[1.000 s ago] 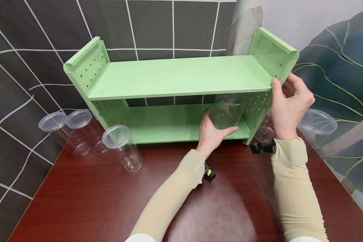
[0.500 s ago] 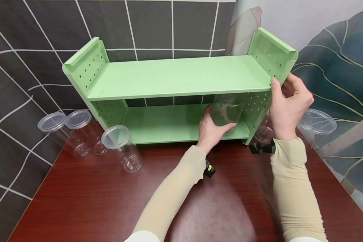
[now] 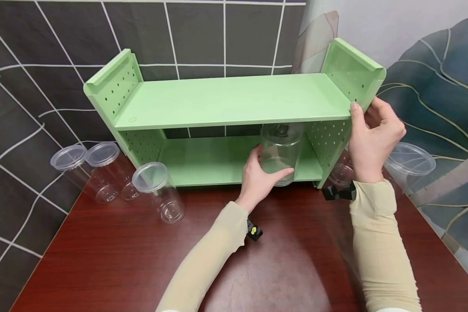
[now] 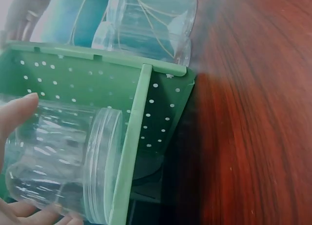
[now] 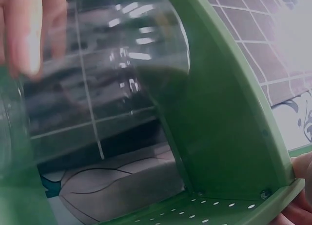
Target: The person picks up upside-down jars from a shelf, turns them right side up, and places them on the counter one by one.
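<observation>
A dark reddish-brown wooden table (image 3: pixel 113 260) is carrying a light green two-tier plastic shelf rack with perforated side panels (image 3: pixel 226 102), standing along its back edge; three clear lidded plastic jars (image 3: pixel 101 171) are sitting on the tabletop just left of the rack; more clear lidded jars (image 3: pixel 407 158) are standing at the rack's right end.

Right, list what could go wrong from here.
The clear plastic jar, gripped by the left hand, sits close under the light green two-tier plastic shelf; its lid may catch the upper board. The right hand steadies only the end panel, so a bump could shift the rack toward the lidded jars beside it.
</observation>
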`<state>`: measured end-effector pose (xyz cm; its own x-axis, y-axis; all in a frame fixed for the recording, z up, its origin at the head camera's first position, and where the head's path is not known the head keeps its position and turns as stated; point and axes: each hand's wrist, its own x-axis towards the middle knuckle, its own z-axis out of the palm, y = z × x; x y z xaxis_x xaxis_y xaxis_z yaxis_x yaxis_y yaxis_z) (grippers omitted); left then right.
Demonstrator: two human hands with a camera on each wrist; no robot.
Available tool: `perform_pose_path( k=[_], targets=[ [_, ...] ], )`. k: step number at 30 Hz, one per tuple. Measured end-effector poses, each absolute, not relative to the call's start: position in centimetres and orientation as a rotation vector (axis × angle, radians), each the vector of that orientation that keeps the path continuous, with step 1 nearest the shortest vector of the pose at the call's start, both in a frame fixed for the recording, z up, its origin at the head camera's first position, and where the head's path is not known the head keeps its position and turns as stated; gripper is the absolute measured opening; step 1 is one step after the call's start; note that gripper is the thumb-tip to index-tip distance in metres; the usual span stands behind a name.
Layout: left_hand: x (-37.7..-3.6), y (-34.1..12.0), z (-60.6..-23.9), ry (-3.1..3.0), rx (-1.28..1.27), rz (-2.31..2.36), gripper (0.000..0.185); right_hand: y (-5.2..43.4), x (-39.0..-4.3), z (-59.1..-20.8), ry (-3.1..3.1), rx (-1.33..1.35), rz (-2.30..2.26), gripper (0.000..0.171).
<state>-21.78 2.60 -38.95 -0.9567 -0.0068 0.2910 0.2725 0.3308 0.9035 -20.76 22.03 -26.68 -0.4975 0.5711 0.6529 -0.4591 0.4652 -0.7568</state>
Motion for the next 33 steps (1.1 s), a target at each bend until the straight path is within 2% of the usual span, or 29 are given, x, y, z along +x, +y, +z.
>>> perform_pose_path(
  k=[18, 24, 33],
  targets=[
    [-18.0, -2.0, -38.8, -2.426, -0.225, -1.744, 0.104, 21.6, -20.3, -26.4, -1.673, -0.091, 1.256, 0.024],
    [-17.1, -3.1, -38.8, -2.405, -0.274, -1.726, 0.100, 21.7, -20.3, -26.5, -1.700, -0.100, 1.268, 0.026],
    [-16.1, -4.3, -38.8, -2.373, -0.313, -1.712, 0.093, 20.5, -17.8, -27.9, -1.765, 0.022, 1.270, 0.047]
  ],
)
